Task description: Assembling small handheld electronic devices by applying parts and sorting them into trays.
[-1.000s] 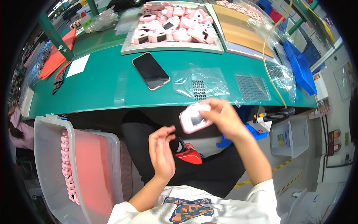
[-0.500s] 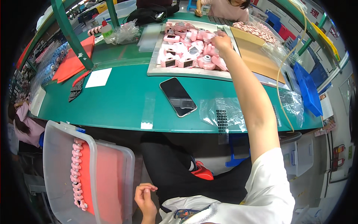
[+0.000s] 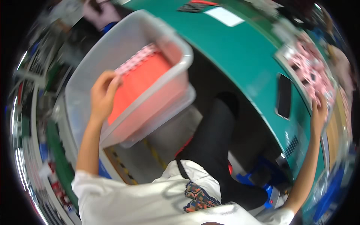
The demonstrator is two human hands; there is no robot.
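At centre left of the frame, the left hand (image 3: 102, 95) reaches into a translucent plastic bin (image 3: 112, 48), its fingers curled loosely together over the end of a row of small pink parts (image 3: 137, 60) stacked along a smooth orange-red sheet (image 3: 140, 84). At far right, the right hand (image 3: 318, 112) rests against a flat tray of pink pieces (image 3: 309, 69) on the glossy green table (image 3: 240, 48); blur hides how far its fingers are spread. A black phone (image 3: 284, 96) lies nearby.
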